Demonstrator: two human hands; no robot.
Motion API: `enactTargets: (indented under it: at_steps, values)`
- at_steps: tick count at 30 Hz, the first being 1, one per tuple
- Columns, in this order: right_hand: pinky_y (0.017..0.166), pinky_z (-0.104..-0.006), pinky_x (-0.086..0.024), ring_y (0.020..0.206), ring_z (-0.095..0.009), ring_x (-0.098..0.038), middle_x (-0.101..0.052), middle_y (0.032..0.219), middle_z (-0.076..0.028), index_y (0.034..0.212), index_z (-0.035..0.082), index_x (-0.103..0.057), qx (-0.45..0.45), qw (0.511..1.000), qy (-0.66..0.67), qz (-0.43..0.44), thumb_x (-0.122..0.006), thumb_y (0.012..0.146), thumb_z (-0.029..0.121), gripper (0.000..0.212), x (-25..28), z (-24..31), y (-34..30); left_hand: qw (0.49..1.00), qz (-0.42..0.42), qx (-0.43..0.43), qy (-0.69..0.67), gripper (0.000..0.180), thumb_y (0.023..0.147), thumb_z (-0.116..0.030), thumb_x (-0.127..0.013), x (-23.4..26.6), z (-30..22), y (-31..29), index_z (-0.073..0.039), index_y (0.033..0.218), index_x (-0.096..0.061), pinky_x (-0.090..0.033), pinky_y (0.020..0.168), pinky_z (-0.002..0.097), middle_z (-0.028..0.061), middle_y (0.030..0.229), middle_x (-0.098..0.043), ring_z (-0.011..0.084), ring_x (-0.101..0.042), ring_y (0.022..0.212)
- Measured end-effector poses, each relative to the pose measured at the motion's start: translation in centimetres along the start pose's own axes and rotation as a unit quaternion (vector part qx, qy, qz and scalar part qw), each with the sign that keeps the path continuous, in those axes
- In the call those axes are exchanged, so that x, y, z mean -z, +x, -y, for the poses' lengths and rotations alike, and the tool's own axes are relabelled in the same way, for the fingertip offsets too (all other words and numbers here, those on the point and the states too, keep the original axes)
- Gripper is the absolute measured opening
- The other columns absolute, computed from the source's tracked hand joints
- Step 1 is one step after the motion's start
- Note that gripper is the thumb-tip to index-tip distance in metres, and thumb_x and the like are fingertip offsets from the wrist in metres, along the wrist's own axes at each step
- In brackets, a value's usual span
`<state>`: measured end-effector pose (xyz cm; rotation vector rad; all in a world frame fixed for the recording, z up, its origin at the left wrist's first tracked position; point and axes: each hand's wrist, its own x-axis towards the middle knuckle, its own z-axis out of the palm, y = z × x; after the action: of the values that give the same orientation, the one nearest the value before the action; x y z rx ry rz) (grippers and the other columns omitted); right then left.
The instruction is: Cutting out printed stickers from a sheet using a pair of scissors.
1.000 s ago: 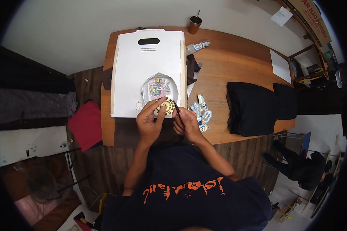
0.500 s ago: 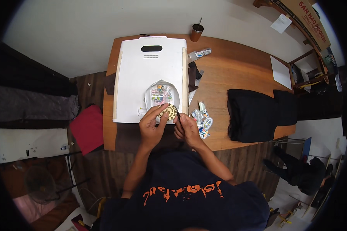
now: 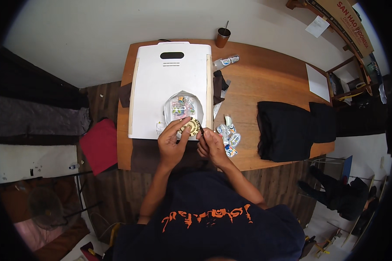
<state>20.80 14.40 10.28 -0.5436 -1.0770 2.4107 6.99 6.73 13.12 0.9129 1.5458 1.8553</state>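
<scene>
A round gold-and-black disc (image 3: 191, 125), like a badge or sticker, is pinched between the fingers and thumb of my left hand (image 3: 171, 141). Its face is turned up, with dark marks around the rim. My right hand (image 3: 214, 147) closes on a thin black tool (image 3: 201, 130), whose tip meets the disc's right edge; I cannot make out its exact kind. Both hands are over the front edge of a white board (image 3: 150, 87) with a slot near its far end. Beyond the disc, a round pale opening or dish (image 3: 199, 104) in the board holds colourful stickers (image 3: 183, 105).
Right of my right hand lies a pile of cut stickers (image 3: 228, 138). Folded black cloth (image 3: 285, 130) rests farther right on the wooden table (image 3: 265, 74). A brown cup (image 3: 222, 40) stands at the back, near a clear pack (image 3: 226, 61). Red cloth (image 3: 99, 145) hangs left.
</scene>
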Motion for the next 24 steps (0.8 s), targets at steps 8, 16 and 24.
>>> enactTargets:
  at_steps: [8,16,24]
  values:
    - [0.042,-0.0219,-0.024,0.043,-0.005,-0.025,-0.030,0.057,0.005,0.102,0.004,-0.051,0.009,1.000,-0.004,0.007,-0.038,0.109,0.033,0.033,0.0,-0.1,0.0,1.000,0.002,-0.005,0.001,0.029,0.092,0.008,-0.062,0.0,0.1,-0.1,0.008,0.120,-0.065,-0.050,0.090,0.0240,0.0136,0.115,-0.064,0.0161,-0.062,0.107]
    - [0.042,-0.0222,-0.024,0.043,-0.005,-0.024,-0.030,0.057,0.005,0.103,0.003,-0.051,0.007,1.000,0.000,-0.014,-0.037,0.109,0.034,0.035,0.2,-0.1,-0.1,1.000,0.001,0.000,-0.003,0.029,0.092,0.008,-0.061,-0.1,0.2,-0.3,0.008,0.121,-0.065,-0.049,0.089,0.0237,0.0132,0.114,-0.064,0.0156,-0.062,0.106]
    - [0.044,-0.0215,-0.026,0.044,-0.005,-0.026,-0.031,0.059,0.004,0.109,0.002,-0.052,0.020,1.000,-0.006,0.021,-0.036,0.109,0.035,0.036,-0.1,0.6,-0.6,0.976,0.017,0.097,-0.193,0.027,0.096,0.003,-0.059,0.5,1.2,-0.8,0.006,0.122,-0.060,-0.049,0.088,0.0237,0.0108,0.117,-0.064,0.0123,-0.061,0.103]
